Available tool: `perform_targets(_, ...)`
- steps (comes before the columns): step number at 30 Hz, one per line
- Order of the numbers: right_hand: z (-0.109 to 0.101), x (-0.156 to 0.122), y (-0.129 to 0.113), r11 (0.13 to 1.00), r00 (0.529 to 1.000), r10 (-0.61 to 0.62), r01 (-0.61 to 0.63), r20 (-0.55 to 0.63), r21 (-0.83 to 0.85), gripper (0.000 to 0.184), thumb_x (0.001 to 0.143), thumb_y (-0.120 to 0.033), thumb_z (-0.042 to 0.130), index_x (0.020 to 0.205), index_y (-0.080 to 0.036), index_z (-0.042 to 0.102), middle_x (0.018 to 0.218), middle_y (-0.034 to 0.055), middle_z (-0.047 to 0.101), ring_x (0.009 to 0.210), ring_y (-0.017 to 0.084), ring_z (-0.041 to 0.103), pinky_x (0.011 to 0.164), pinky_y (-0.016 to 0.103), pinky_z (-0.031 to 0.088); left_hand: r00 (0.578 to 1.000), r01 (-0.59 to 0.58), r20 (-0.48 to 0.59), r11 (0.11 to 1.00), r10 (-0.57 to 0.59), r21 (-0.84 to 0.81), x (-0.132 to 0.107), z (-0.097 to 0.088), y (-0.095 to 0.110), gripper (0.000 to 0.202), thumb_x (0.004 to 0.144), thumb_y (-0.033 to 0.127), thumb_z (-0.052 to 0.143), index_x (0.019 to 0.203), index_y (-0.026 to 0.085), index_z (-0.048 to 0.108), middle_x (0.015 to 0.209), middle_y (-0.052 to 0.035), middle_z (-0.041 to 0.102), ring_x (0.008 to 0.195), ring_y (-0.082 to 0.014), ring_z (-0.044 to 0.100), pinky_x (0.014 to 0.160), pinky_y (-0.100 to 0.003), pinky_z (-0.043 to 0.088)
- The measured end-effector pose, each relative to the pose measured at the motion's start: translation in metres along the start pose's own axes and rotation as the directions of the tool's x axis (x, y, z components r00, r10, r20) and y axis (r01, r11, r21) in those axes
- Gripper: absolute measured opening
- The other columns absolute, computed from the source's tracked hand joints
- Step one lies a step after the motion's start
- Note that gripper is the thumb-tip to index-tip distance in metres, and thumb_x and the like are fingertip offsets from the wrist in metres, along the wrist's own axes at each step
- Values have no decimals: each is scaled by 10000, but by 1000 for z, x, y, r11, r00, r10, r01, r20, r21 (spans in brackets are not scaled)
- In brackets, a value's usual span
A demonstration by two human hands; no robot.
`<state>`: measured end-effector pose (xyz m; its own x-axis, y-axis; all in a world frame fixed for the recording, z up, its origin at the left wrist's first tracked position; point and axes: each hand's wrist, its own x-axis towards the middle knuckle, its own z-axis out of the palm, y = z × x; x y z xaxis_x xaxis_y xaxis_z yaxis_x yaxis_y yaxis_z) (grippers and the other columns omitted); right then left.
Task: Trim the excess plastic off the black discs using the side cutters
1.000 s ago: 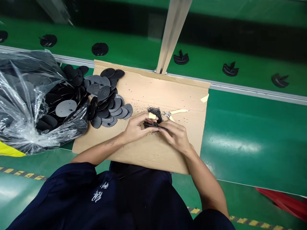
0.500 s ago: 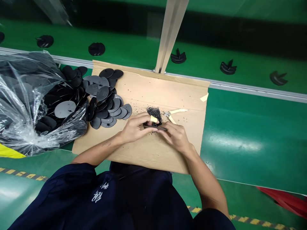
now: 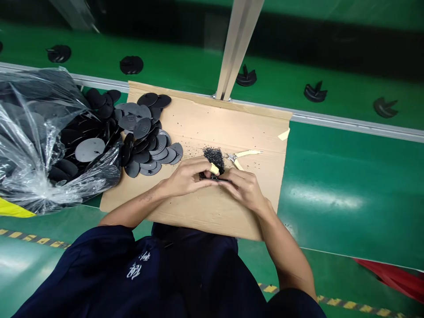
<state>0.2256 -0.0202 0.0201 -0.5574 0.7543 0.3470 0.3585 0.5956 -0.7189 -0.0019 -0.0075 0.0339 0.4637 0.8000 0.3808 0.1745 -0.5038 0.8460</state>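
Observation:
Both my hands meet over a sheet of cardboard (image 3: 205,212). My left hand (image 3: 187,176) and my right hand (image 3: 243,187) are each closed on one thin black plastic disc (image 3: 218,179), held edge-on between them. A yellowish wrap covers a fingertip of my left hand. Just beyond the fingers lies a small heap of black plastic trimmings (image 3: 214,155). Small cutting pliers with pale yellow handles (image 3: 240,155) rest on the cardboard right of that heap.
A pile of black discs (image 3: 149,132) spills from a clear plastic bag (image 3: 36,137) at the left. Behind a metal rail, a green conveyor belt (image 3: 281,97) carries several black moulded parts (image 3: 314,93). A metal post (image 3: 236,44) rises at the cardboard's far edge.
My hands have stayed in the same place, turning the disc slightly between the fingers. The parts on the belt have drifted a little to the left.

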Motion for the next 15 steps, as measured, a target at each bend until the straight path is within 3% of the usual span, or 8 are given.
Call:
perform_targets(3, -3, 3, -3, 987, 999, -28, 24, 21, 158, 179, 1039, -285, 557, 1027, -183, 704, 906, 77, 725, 799, 172, 682, 686, 290, 545, 985, 97, 163, 961, -55, -261, 4, -9, 2, 449, 958, 578, 599, 920, 155, 745, 769, -51, 681, 694, -131, 627, 653, -244, 502)
perform_targets(5, -4, 5, -6, 972, 999, -25, 19, 23, 233, 154, 1025, -280, 587, 1003, -182, 704, 895, 72, 722, 804, 170, 681, 697, 291, 549, 974, 143, 217, 929, -71, -340, 6, -12, 3, 446, 991, 548, 562, 951, 155, 768, 819, -70, 697, 716, -131, 645, 660, -239, 514)
perform_targets(9, -3, 7, -9, 946, 1000, -17, 10, 21, 324, 168, 992, -337, 647, 978, -178, 699, 848, 60, 716, 769, 160, 666, 691, 283, 539, 983, 128, 166, 930, -74, -344, 6, -8, 2, 246, 910, 412, 740, 907, 171, 788, 901, -88, 719, 835, -152, 684, 751, -253, 550)
perform_targets(15, -1, 5, -11, 930, 999, 0, 16, -43, 366, 248, 988, -417, 637, 942, -182, 700, 833, 66, 712, 736, 152, 653, 675, 280, 526, 979, 179, 166, 880, -116, -441, 2, 2, 1, 247, 876, 404, 781, 870, 157, 783, 847, -94, 749, 780, -152, 696, 714, -254, 566)
